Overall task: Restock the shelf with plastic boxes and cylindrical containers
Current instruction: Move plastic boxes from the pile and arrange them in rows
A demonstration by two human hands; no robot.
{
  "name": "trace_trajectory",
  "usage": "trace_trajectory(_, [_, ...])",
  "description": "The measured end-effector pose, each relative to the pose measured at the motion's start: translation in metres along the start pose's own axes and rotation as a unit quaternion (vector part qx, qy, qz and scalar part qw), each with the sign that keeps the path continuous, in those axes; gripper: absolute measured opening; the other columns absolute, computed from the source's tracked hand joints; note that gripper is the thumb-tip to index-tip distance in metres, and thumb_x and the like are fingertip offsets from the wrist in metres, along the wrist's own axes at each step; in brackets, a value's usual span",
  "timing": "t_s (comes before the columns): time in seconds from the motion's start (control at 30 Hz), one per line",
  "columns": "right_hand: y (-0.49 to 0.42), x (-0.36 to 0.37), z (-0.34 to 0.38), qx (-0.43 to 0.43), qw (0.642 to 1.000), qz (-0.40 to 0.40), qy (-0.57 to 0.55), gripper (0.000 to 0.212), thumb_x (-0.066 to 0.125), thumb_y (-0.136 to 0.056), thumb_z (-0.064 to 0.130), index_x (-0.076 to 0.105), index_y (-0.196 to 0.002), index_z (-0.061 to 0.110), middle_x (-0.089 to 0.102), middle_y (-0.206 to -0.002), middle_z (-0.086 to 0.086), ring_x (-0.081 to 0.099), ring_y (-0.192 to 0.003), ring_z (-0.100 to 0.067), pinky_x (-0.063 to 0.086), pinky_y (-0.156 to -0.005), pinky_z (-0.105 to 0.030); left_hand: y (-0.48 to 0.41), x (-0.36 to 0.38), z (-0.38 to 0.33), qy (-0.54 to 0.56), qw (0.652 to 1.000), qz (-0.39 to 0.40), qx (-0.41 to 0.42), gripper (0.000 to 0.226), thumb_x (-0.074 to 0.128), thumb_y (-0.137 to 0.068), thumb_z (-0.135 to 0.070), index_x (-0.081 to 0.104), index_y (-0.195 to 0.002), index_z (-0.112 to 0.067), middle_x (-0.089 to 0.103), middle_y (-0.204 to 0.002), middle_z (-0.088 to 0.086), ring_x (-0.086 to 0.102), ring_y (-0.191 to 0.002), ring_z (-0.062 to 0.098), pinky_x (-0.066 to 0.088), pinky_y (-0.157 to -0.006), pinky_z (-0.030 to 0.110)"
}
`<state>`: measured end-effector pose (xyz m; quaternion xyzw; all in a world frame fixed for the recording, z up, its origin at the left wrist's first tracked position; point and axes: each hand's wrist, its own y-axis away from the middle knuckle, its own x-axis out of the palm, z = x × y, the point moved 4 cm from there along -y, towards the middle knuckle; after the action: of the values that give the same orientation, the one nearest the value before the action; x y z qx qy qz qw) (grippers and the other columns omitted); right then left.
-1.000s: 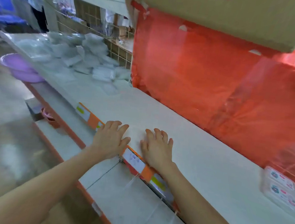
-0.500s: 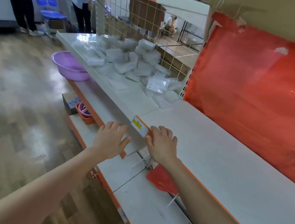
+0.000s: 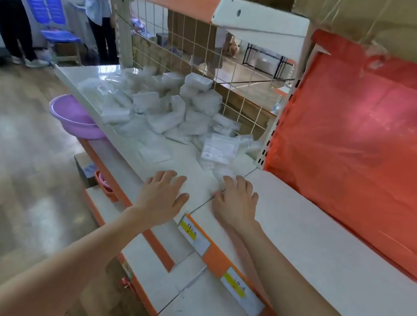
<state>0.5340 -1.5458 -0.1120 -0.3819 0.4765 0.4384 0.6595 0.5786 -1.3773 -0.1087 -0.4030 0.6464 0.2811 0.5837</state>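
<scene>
Left hand [image 3: 161, 196] and right hand [image 3: 236, 203], flat and released, have slid left along the white metal shelf [image 3: 320, 255] toward the heaped clear plastic boxes [image 3: 167, 109].

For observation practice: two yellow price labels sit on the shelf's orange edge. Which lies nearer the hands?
The far label, below the gap between left hand and right hand; the other label lies beside the right forearm.
</scene>
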Motion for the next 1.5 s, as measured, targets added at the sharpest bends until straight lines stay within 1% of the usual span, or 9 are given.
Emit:
trace_trajectory(0.47, [-0.044,0.01,-0.02,0.081,0.996,0.034,0.012,0.039,0.05,-0.084,0.028,0.046,-0.119,0.011,0.048,-0.118,-0.014,0.042,-0.108,-0.031,0.034,-0.086,-0.035,-0.078,0.02,-0.013,0.027,0.995,0.019,0.097,0.05,0.038,-0.094,-0.042,0.03,-0.14,-0.024,0.031,-0.145,0.0,0.029,-0.132,0.021,0.029,-0.102,0.034])
trace_trajectory(0.6, [-0.039,0.006,-0.017,0.118,0.988,0.057,-0.087,0.045,0.052,-0.083,0.029,0.048,-0.124,0.012,0.051,-0.119,-0.014,0.044,-0.113,-0.033,0.038,-0.09,-0.036,-0.084,0.026,-0.016,0.056,0.988,0.035,0.142,0.055,0.043,-0.093,-0.041,0.028,-0.142,-0.024,0.03,-0.145,-0.001,0.029,-0.131,0.019,0.031,-0.101,0.032])
trace_trajectory(0.67, [-0.038,-0.002,-0.018,0.16,0.968,0.04,-0.187,0.037,0.049,-0.086,0.029,0.055,-0.119,0.012,0.056,-0.115,-0.012,0.049,-0.11,-0.03,0.04,-0.087,-0.034,-0.086,0.024,-0.017,0.079,0.982,0.041,0.164,0.057,0.046,-0.091,-0.042,0.027,-0.142,-0.024,0.031,-0.144,-0.002,0.03,-0.131,0.019,0.032,-0.101,0.032])
trace_trajectory(0.8, [-0.031,-0.01,-0.023,0.231,0.906,0.001,-0.354,0.026,0.045,-0.09,0.03,0.055,-0.078,0.01,0.057,-0.079,-0.007,0.05,-0.076,-0.024,0.036,-0.066,-0.031,-0.09,0.017,-0.02,0.125,0.97,0.03,0.206,0.06,0.052,-0.089,-0.042,0.029,-0.14,-0.021,0.033,-0.141,0.0,0.033,-0.127,0.02,0.035,-0.098,0.032])
trace_trajectory(1.0, [-0.011,-0.004,-0.011,0.357,0.728,0.027,-0.584,0.042,0.034,-0.097,0.04,0.061,-0.081,0.012,0.065,-0.059,-0.005,0.059,-0.047,-0.019,0.042,-0.054,-0.026,-0.089,0.014,-0.026,0.19,0.947,0.045,0.254,0.074,0.064,-0.08,-0.042,0.03,-0.141,-0.015,0.032,-0.139,0.004,0.034,-0.127,0.022,0.038,-0.098,0.034])
trace_trajectory(1.07, [-0.007,-0.003,-0.005,0.365,0.695,0.024,-0.62,0.044,0.031,-0.098,0.042,0.059,-0.082,0.013,0.063,-0.056,-0.004,0.059,-0.046,-0.019,0.04,-0.056,-0.028,-0.089,0.013,-0.025,0.23,0.941,0.044,0.245,0.077,0.068,-0.077,-0.043,0.033,-0.139,-0.015,0.035,-0.137,0.004,0.037,-0.125,0.021,0.039,-0.097,0.033])
trace_trajectory(1.27, [-0.005,0.001,0.01,0.366,0.649,-0.001,-0.667,0.048,0.027,-0.099,0.045,0.058,-0.081,0.012,0.063,-0.058,-0.006,0.054,-0.055,-0.024,0.042,-0.061,-0.032,-0.09,0.007,-0.019,0.289,0.928,0.038,0.233,0.084,0.075,-0.068,-0.043,0.035,-0.137,-0.014,0.039,-0.137,0.003,0.041,-0.123,0.02,0.037,-0.091,0.028])
trace_trajectory(1.4, [-0.005,0.008,0.022,0.341,0.64,0.039,-0.688,0.041,0.031,-0.099,0.041,0.058,-0.09,0.012,0.062,-0.077,-0.008,0.058,-0.064,-0.025,0.051,-0.071,-0.042,-0.091,0.006,-0.013,0.311,0.923,0.037,0.223,0.086,0.076,-0.068,-0.039,0.033,-0.138,-0.015,0.037,-0.137,0.003,0.037,-0.124,0.018,0.031,-0.089,0.023])
trace_trajectory(1.5, [-0.007,0.008,0.027,0.327,0.672,0.045,-0.663,0.029,0.037,-0.098,0.029,0.059,-0.094,0.012,0.062,-0.085,-0.008,0.058,-0.069,-0.021,0.052,-0.069,-0.038,-0.094,0.004,-0.007,0.3,0.922,0.061,0.236,0.093,0.076,-0.068,-0.039,0.027,-0.142,-0.013,0.033,-0.14,0.003,0.034,-0.128,0.018,0.034,-0.097,0.029])
